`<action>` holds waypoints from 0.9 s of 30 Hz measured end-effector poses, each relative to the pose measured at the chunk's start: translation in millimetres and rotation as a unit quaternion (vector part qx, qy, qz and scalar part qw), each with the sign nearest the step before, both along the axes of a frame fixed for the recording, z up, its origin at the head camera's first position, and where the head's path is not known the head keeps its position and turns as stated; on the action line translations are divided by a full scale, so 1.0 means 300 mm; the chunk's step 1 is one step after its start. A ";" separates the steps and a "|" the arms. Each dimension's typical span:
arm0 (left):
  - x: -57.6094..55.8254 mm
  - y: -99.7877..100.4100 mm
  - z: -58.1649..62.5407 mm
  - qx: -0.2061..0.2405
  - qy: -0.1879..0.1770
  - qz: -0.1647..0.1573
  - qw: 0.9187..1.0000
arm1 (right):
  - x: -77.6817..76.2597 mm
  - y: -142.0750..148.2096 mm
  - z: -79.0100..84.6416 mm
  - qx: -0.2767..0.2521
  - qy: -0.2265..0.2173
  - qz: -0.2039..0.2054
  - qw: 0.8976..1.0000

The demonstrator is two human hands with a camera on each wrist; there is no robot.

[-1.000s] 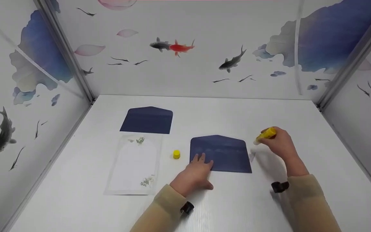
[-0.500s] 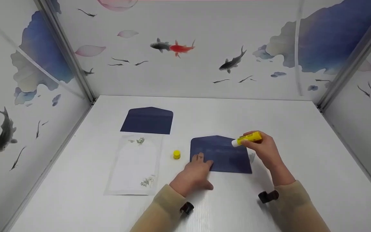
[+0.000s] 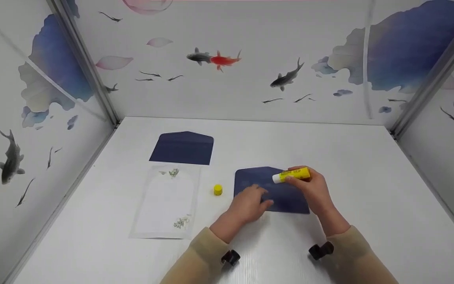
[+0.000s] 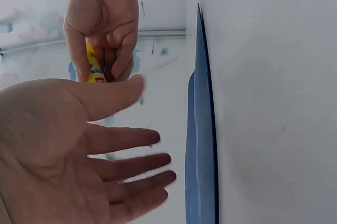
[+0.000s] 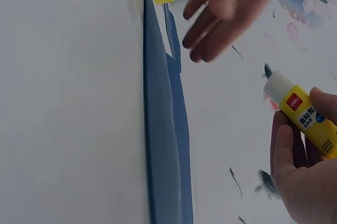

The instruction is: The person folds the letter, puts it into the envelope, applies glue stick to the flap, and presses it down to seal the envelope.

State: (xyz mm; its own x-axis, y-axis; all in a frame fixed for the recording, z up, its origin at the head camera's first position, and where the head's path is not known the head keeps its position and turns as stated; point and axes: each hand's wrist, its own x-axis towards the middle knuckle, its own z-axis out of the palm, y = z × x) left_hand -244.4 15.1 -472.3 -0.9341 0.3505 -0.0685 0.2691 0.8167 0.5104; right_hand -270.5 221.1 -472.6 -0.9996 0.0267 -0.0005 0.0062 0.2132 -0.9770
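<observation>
My right hand [image 3: 317, 191] grips an uncapped yellow glue stick [image 3: 296, 174], its white end pointing left above a dark blue envelope [image 3: 250, 177] with the flap spread away from me. In the right wrist view the glue stick [image 5: 308, 116] shows a red label, with fingers and thumb around it. My left hand [image 3: 248, 203] hovers over the envelope's near left part. Seen from the left wrist, that hand [image 4: 79, 145] has its fingers extended, holding nothing, apart from the envelope [image 4: 202, 129]. A yellow cap [image 3: 218, 190] stands on the table left of the envelope.
A second dark blue envelope [image 3: 181, 148] lies farther back on the left. Nearer me is a pale translucent sheet [image 3: 166, 201] with printed leaf sprigs. White panels painted with fish [image 3: 286, 77] enclose the white table [image 3: 369, 177] at the back and sides.
My right hand has carried the glue stick leftward from beside the envelope to above it. My left hand has lifted off the envelope and shifted slightly right.
</observation>
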 end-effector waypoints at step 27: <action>0.014 0.044 -0.035 0.488 -0.064 0.070 0.868 | 0.030 -0.070 -0.039 -0.017 0.081 -0.018 0.996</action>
